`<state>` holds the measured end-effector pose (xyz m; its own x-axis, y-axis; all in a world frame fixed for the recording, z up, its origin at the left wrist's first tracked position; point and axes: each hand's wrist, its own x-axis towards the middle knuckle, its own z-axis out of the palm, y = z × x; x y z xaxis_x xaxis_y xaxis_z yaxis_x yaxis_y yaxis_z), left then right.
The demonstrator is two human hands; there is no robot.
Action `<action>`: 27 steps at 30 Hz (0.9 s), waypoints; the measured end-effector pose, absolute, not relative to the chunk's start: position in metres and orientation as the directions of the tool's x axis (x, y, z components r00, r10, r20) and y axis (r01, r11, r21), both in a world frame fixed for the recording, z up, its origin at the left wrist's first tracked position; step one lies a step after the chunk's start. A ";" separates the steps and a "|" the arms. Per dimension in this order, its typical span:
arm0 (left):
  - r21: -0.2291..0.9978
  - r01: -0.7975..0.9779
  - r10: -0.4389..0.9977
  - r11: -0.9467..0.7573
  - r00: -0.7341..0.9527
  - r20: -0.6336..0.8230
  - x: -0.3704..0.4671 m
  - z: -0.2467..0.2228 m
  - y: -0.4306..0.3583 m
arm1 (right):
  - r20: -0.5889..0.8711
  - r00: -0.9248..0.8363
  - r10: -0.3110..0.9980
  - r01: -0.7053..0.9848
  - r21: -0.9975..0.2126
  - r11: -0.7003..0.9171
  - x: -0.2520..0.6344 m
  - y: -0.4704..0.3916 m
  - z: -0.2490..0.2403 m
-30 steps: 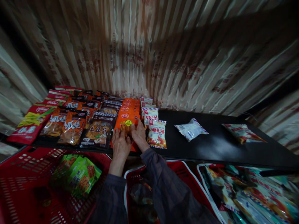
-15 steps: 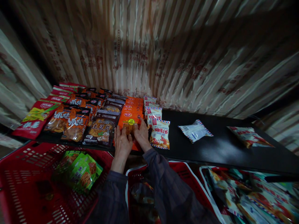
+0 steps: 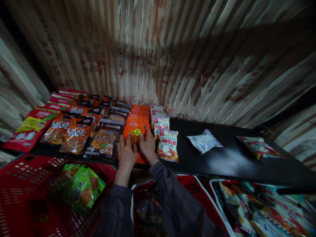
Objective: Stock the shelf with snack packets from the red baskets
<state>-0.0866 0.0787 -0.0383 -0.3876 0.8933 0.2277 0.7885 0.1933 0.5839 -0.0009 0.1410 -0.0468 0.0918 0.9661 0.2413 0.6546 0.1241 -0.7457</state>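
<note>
Dim, shadowy, edges warped.

Item: orange plastic snack packet with a yellow round label (image 3: 135,131) | Pose: lying flat, front of its overlapping orange row, at the black shelf's near edge | Contact: your left hand (image 3: 126,154) and right hand (image 3: 148,147) press flat on its lower half.

Both arms wear long dark grey-purple sleeves (faintly checked, loosely creased), leaving each hand (image 3: 126,154) bare.
</note>
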 end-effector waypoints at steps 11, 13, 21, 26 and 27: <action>0.552 0.821 0.912 0.144 -0.327 0.248 -0.094 -0.058 0.086 | 0.223 0.115 0.968 0.673 -0.734 0.089 -0.003 0.137 -0.043; 0.561 0.815 0.910 0.146 -0.333 0.247 -0.093 -0.057 0.086 | 0.222 0.115 0.968 0.673 -0.734 0.088 -0.004 0.137 -0.043; 0.548 0.812 0.876 0.198 -0.398 0.272 -0.081 -0.042 0.078 | 0.269 0.100 0.958 0.688 -0.714 0.129 -0.005 0.140 -0.048; 0.554 0.807 0.871 0.204 -0.408 0.273 -0.078 -0.044 0.077 | 0.288 0.089 0.954 0.686 -0.712 0.151 -0.004 0.141 -0.048; 0.558 0.805 0.870 0.202 -0.409 0.275 -0.078 -0.045 0.078 | 0.280 0.090 0.956 0.686 -0.713 0.144 -0.004 0.141 -0.047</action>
<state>-0.0777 0.0775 -0.0451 -0.4091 0.8701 0.2750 0.8051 0.2023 0.5576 -0.0040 0.1414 -0.0473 0.0900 0.9559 0.2797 0.6863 0.1440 -0.7129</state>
